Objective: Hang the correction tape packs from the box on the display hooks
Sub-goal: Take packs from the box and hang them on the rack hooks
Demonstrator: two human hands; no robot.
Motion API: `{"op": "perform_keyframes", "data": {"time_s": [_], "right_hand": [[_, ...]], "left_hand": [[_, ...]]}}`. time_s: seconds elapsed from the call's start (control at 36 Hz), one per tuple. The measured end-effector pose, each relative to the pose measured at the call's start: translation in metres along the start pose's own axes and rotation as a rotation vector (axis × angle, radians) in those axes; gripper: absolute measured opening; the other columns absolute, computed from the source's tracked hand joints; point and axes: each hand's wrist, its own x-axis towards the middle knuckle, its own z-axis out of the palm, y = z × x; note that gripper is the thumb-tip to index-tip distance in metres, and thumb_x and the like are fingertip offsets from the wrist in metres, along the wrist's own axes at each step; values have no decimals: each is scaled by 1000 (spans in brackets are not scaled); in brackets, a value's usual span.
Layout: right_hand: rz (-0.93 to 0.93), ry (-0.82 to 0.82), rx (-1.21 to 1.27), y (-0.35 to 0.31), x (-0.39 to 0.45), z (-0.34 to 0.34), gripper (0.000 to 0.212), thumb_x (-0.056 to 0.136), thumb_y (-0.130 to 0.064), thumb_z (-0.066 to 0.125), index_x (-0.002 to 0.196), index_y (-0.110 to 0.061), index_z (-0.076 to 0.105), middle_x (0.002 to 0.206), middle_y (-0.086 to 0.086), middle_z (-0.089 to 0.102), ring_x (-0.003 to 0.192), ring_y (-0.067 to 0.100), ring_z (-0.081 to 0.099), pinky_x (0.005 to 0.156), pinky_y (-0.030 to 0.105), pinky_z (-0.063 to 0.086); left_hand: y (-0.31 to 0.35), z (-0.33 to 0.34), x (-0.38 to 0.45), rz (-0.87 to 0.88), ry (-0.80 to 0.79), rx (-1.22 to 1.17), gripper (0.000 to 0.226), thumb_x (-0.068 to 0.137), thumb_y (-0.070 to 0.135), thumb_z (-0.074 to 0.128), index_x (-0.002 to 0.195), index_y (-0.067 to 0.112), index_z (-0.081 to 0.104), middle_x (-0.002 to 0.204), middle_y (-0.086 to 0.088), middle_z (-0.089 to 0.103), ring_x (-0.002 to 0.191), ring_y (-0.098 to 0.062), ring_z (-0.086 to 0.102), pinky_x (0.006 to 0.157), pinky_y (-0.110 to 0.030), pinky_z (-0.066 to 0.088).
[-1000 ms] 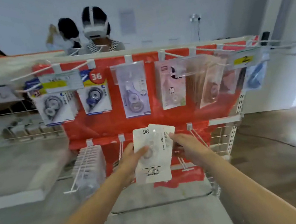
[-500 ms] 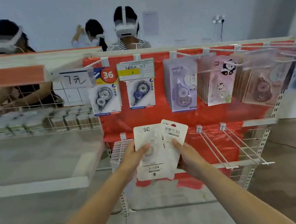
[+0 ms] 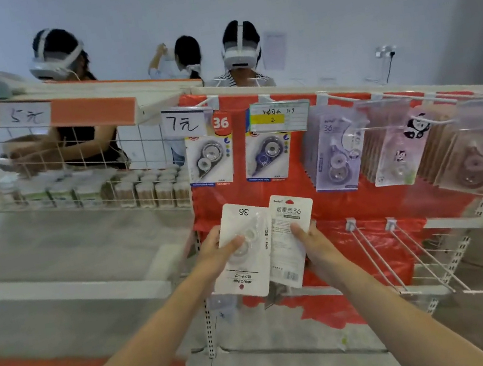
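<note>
- My left hand [image 3: 218, 251] grips one white pack [image 3: 243, 250], thumb across its front; my right hand [image 3: 313, 242] pinches the overlapping pack [image 3: 289, 240].
- They look light, stiff and slick; I'd hold the card edges.
- Empty hooks [image 3: 403, 255] lie right of my right hand.

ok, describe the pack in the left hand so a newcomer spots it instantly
Start at the red display panel with hooks. In front of its lower left, two white packs are held side by side. The left hand grips the upside-down pack: its "36" reads inverted, blister facing the camera, while the right-hand pack shows its printed back with a barcode.
</note>
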Motion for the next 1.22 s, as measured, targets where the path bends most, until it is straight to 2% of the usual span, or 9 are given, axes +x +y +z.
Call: {"op": "perform_keyframes", "data": {"time_s": [0.08,0.28,0.53,0.61,0.72,0.83,0.97,1.11,1.22], "right_hand": [[-49,21,38,-2,4,5,21,100,-25,44,115,-18,57,105,-2,69,87,10,69,68,29,52],[57,-109,-108,1,8,3,32,83,-15,71,114,-10,66,106,7,73,98,29,69,92,46,52],[58,75,-90,3,8,-11,17,84,-1,66,94,-14,68,101,9,73,90,30,69,85,43,54],[-2,229,46,4,10,-11,15,86,-1,64,97,-12,66,97,8,71,85,25,67,75,37,54],[-49,364,271,6,15,-10,13,90,-6,61,97,-18,62,101,7,69,89,25,65,84,45,51],[-56,434,370,9,19,-5,14,93,-10,58,103,-20,58,108,6,66,97,26,63,86,46,51],[-107,327,278,17,16,5,27,96,-10,53,123,-11,53,110,6,64,94,21,63,73,32,52],[-4,96,58,19,10,13,21,100,-22,46,117,-15,58,99,1,70,82,14,69,63,25,54],[54,74,3,17,8,10,31,103,-34,36,115,-16,59,93,1,70,77,15,68,60,27,53]], "left_hand": [[4,-9,-4,-48,-170,73,28,86,17,69,112,24,58,103,-4,72,86,-24,72,70,-40,57],[13,-5,-5,-37,-367,361,39,83,25,73,119,22,59,110,-2,70,94,-23,70,84,-43,57],[5,-2,12,-106,-295,519,41,79,37,75,104,7,62,95,-4,72,79,-21,71,74,-35,57],[-2,-3,16,-172,-233,171,23,85,18,70,100,5,60,94,-14,71,85,-29,68,85,-46,52],[-9,5,16,-218,-59,-419,13,91,4,57,103,2,62,91,-12,72,75,-19,72,61,-27,58],[-12,20,8,-231,22,-730,20,91,5,58,110,0,60,105,-17,69,88,-21,70,61,-24,58],[-13,46,3,-223,-4,-813,34,90,-1,54,124,0,53,110,-15,66,98,-23,64,64,-26,59],[-7,54,7,-137,-38,-737,38,93,-4,49,129,10,52,121,-16,64,109,-32,62,90,-49,51],[0,36,14,-73,-67,-624,33,93,-1,49,122,13,55,107,-9,68,93,-25,66,67,-39,60]]}}
